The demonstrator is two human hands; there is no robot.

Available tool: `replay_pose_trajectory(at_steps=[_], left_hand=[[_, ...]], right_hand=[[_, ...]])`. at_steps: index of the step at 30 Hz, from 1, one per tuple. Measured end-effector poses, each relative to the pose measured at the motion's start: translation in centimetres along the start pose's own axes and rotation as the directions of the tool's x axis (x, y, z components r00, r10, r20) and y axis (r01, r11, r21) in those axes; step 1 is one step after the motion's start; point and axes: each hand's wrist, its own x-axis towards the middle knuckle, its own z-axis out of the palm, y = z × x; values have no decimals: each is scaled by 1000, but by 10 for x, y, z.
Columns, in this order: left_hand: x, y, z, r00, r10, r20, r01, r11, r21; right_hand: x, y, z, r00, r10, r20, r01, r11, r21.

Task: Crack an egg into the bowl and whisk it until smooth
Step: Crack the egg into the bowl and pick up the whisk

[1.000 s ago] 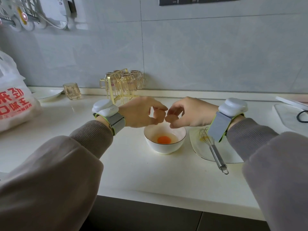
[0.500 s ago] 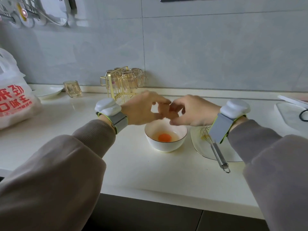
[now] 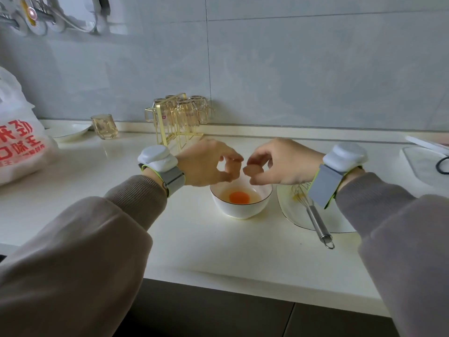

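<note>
Whisk on plate right of bowl, partly behind right wristband.

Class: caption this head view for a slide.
Left hand and right hand hold eggshell halves over the bowl; yolk unbroken, whisk lying on plate.

Both arms wear loose taupe ribbed-cuff sleeves, with white puck-shaped devices on grey, lime-edged wrist straps.

- Over bowl, 12 o'clock rim: left hand pinching left eggshell half, right hand pinching right eggshell half; narrow gap between.
- 3 o'clock, just beside: plate bearing whisk.
- 6 o'clock: bare counter to front edge.
- 9 o'clock: bare counter; printed bag well apart.
- 11 o'clock: glass rack near wall.
</note>
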Motion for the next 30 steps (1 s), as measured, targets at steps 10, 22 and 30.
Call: replay_pose_trajectory(at_steps=[10,22,30], left_hand=[[-5,1,1,998,-50,-48,47,997,-60],[-3,6,-7,995,-61,81,57,997,44],[-6,6,-3,986,-103,134,106,994,-14]], right_hand=[[-1,2,5,996,21,-86,-11,994,113],[-1,-3,3,1000,24,6,-25,992,120],[-3,6,7,998,59,-28,-53,986,158]])
